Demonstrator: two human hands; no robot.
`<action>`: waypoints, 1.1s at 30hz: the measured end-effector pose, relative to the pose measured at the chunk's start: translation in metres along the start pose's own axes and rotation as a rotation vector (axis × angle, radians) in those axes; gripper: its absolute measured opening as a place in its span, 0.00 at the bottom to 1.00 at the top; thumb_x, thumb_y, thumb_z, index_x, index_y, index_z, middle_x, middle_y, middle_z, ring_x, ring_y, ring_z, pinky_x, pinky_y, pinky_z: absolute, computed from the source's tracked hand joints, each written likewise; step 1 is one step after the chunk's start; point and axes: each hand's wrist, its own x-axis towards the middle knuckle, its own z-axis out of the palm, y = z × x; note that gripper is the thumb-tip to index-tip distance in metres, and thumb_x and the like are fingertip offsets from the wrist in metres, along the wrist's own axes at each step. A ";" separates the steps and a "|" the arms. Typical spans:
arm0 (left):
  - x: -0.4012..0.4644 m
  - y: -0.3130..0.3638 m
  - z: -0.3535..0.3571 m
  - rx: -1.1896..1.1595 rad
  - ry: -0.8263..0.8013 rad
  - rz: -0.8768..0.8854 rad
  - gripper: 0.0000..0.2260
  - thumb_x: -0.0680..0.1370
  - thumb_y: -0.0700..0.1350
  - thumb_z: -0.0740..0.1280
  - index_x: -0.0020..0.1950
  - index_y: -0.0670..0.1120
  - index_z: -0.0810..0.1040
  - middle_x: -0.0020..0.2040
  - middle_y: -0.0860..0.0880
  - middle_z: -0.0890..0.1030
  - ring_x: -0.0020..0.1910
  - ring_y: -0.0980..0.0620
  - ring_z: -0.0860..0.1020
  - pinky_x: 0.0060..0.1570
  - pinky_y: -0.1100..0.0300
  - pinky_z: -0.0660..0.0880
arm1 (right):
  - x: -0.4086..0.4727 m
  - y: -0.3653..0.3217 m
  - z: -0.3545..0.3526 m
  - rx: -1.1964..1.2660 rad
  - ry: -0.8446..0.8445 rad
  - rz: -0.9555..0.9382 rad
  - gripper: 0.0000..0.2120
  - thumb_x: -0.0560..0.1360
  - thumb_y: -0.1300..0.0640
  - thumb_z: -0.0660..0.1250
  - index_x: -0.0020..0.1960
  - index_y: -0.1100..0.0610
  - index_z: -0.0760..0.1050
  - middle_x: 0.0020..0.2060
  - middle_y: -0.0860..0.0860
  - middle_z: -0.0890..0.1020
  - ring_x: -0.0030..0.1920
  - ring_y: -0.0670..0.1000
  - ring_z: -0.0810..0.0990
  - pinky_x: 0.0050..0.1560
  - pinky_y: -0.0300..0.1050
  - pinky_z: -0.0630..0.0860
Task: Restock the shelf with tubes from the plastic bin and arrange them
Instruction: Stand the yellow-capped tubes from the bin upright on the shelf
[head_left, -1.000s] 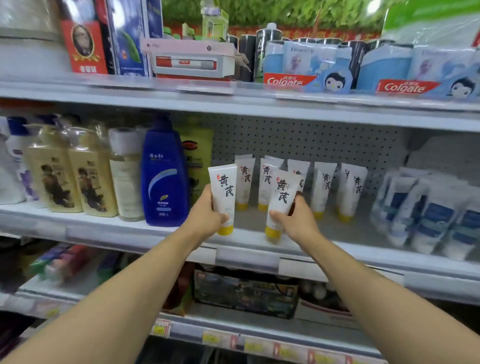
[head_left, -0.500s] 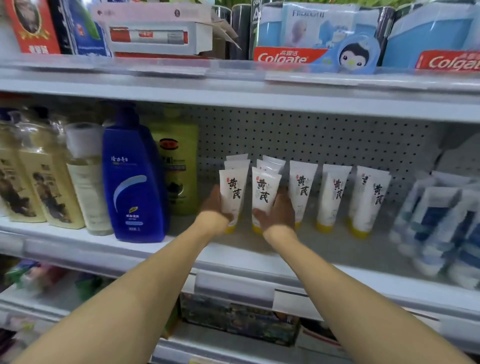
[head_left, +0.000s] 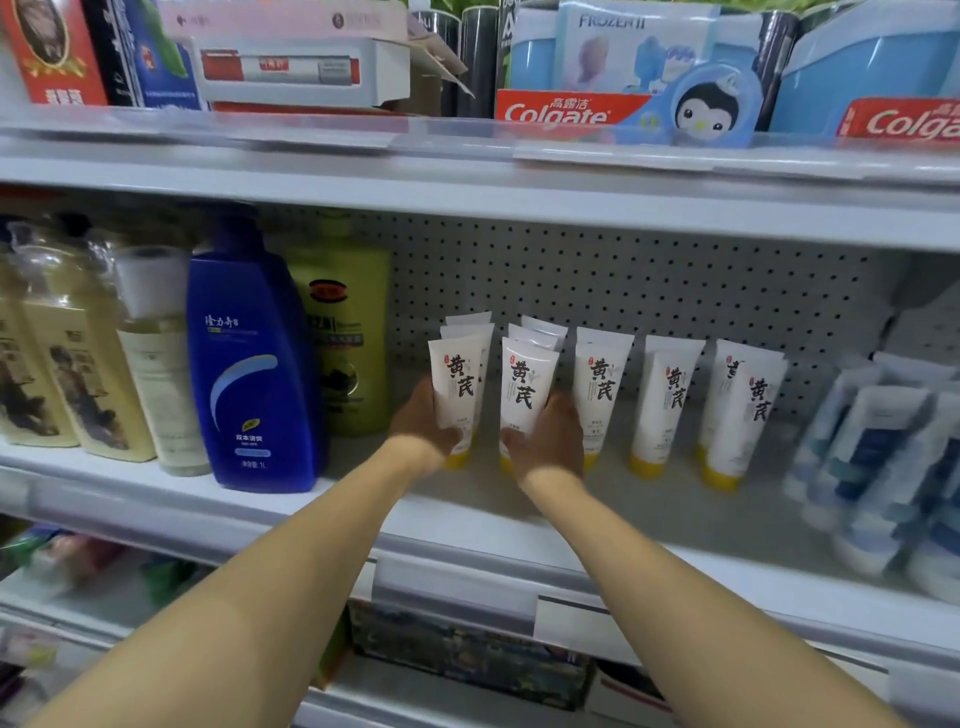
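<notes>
Store shelving fills the view, pegboard (head_left: 649, 291) at the back. Near to far: both forearms reach in over the middle shelf (head_left: 467, 525). Left hand (head_left: 423, 423) grips the left front tube (head_left: 457, 392), fingers wrapped round its lower part. Right hand (head_left: 545, 441) grips the right front tube (head_left: 525, 395) the same way. Both tubes stand upright, yellow caps down on the shelf, each at the front of its own column.

Change: a second ago both tubes were held out at the shelf's front edge, well short of the rows; now they are pushed back and seated against the tubes behind. Placement of this pair looks about done; releasing and fetching more is the likely next step. Plastic bin not in view.

Count: five columns of white tubes. About three visible in each of the two left columns, counting the held ones; roughly two in each of the other three (head_left: 670, 400), rear ones partly hidden. One blue bottle (head_left: 249, 374) to the left, one green bottle (head_left: 345, 332) behind it, several yellowish bottles (head_left: 67, 374) farther left. Blurred blue-white tubes (head_left: 883, 457) at right, uncountable.
</notes>
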 end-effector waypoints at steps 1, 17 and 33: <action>0.000 0.000 0.000 0.002 0.000 0.002 0.27 0.72 0.34 0.69 0.68 0.45 0.64 0.64 0.44 0.75 0.63 0.44 0.74 0.59 0.54 0.74 | 0.000 0.001 0.000 0.002 -0.006 0.004 0.29 0.72 0.57 0.70 0.67 0.62 0.61 0.64 0.58 0.71 0.64 0.59 0.72 0.58 0.49 0.72; -0.084 -0.028 -0.074 0.173 0.081 -0.048 0.26 0.73 0.39 0.70 0.67 0.45 0.63 0.57 0.43 0.73 0.55 0.45 0.74 0.59 0.50 0.73 | -0.077 -0.014 -0.014 -0.171 -0.121 0.027 0.27 0.69 0.56 0.72 0.64 0.61 0.66 0.61 0.58 0.71 0.62 0.60 0.69 0.59 0.50 0.73; -0.283 -0.161 -0.210 0.204 0.237 -0.427 0.19 0.75 0.39 0.68 0.63 0.44 0.66 0.58 0.41 0.73 0.50 0.44 0.73 0.45 0.55 0.71 | -0.293 -0.053 0.085 -0.366 -0.628 -0.412 0.27 0.71 0.51 0.70 0.64 0.58 0.63 0.63 0.58 0.65 0.64 0.59 0.62 0.62 0.50 0.67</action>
